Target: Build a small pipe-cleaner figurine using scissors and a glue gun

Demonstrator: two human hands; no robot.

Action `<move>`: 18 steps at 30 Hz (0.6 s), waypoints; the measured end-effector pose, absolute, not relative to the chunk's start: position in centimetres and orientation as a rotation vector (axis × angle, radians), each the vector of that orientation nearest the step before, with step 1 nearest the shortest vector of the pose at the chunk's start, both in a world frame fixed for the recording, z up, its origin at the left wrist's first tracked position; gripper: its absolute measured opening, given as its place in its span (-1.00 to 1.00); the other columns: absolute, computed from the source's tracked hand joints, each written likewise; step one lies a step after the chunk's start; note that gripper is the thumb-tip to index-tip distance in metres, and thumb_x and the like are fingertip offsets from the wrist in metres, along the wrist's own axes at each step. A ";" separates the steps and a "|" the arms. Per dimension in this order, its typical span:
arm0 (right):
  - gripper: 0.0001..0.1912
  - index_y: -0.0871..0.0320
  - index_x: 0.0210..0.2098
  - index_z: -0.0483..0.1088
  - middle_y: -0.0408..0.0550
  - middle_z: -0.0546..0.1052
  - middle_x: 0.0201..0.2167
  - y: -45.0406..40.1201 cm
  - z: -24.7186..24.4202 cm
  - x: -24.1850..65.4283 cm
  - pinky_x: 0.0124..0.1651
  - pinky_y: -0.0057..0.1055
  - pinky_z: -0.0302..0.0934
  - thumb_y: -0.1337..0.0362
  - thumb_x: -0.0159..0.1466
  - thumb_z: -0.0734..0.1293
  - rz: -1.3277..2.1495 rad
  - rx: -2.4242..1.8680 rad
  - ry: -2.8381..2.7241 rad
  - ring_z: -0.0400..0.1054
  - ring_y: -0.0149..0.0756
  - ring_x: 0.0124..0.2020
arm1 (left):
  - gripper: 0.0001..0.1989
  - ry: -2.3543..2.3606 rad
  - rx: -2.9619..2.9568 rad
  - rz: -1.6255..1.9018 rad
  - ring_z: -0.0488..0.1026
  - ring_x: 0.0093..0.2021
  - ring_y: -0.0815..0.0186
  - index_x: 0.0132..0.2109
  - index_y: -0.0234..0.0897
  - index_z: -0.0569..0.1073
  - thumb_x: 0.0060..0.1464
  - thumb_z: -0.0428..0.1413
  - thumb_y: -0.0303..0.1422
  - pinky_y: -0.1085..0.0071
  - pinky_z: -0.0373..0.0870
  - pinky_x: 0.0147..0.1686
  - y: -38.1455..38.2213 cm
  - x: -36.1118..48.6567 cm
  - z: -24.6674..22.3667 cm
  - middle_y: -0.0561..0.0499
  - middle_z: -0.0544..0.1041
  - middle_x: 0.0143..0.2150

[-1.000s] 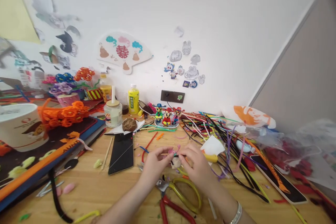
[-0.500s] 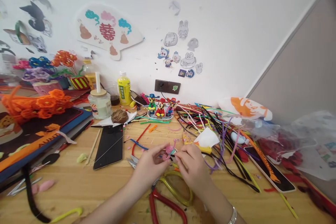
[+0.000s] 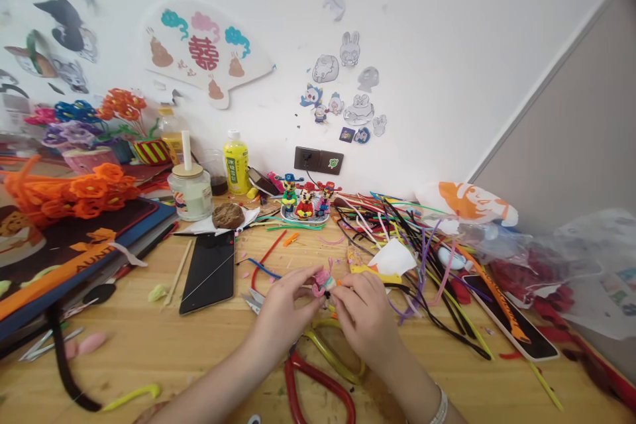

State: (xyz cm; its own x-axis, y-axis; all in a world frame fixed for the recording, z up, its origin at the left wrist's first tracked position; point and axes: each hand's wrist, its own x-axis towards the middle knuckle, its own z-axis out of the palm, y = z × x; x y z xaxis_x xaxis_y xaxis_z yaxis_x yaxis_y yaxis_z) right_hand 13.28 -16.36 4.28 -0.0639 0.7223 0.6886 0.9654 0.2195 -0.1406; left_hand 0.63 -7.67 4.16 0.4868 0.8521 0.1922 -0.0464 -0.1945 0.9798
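My left hand [image 3: 285, 305] is closed, pinching a small pink and teal pipe-cleaner piece [image 3: 324, 278] between thumb and fingers. Against the right side of that piece, the fingertips of my right hand [image 3: 365, 311] are pressed together. A bit of orange shows by the right fingertips, but what exactly they grip is too small to make out. Below both hands lie red-handled pliers [image 3: 292, 387] and a yellow loop handle [image 3: 342, 364], partly covered by the right hand. Silver scissor blades [image 3: 254, 301] stick out left of my left hand.
A black phone [image 3: 207, 275] lies to the left. Behind the hands, three small figurines [image 3: 305, 202] stand on a dish near a yellow bottle [image 3: 236, 162]. Many loose pipe cleaners [image 3: 417, 265] spread to the right, beside another phone [image 3: 539, 343]. Orange pipe-cleaner flowers [image 3: 84, 189] are at left.
Both hands stay close together around the pink piece, which has turned slightly. A bit of orange now shows at the right fingertips. The view has shifted a little.
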 end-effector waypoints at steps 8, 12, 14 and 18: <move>-0.82 0.17 -0.37 0.36 -0.04 0.37 -0.43 -16.4 4.3 13.5 -0.29 -0.32 0.10 0.39 0.23 0.14 -0.493 -1.550 -1.844 0.18 -0.29 -0.36 | -0.67 0.674 1.667 0.974 0.44 -0.27 0.21 -0.19 -0.19 0.49 -0.22 0.17 -0.46 0.29 0.35 -0.16 -7.6 0.5 3.5 -0.07 0.53 -0.22; -0.84 0.16 -0.34 0.35 -0.03 0.37 -0.40 -16.4 4.3 13.5 -0.28 -0.31 0.12 0.39 0.23 0.15 -0.480 -1.531 -1.844 0.20 -0.28 -0.34 | -0.70 0.590 1.837 0.987 0.41 -0.24 0.22 -0.21 -0.16 0.48 -0.17 0.12 -0.50 0.32 0.32 -0.16 -7.7 0.3 4.1 -0.04 0.51 -0.26; -0.85 0.15 -0.31 0.34 -0.03 0.37 -0.39 -16.5 4.2 13.6 -0.26 -0.32 0.13 0.39 0.23 0.15 -0.461 -1.499 -1.849 0.22 -0.29 -0.32 | -0.72 0.554 1.894 0.973 0.40 -0.26 0.23 -0.24 -0.16 0.49 -0.17 0.11 -0.52 0.35 0.32 -0.20 -7.7 0.3 4.3 -0.03 0.50 -0.29; -0.86 0.15 -0.26 0.31 -0.04 0.38 -0.38 -16.7 4.3 13.8 -0.23 -0.32 0.15 0.40 0.24 0.15 -0.401 -1.446 -1.850 0.24 -0.29 -0.29 | -0.73 0.548 1.818 0.925 0.41 -0.26 0.24 -0.28 -0.19 0.49 -0.21 0.13 -0.55 0.38 0.35 -0.24 -7.6 0.4 4.4 -0.03 0.50 -0.31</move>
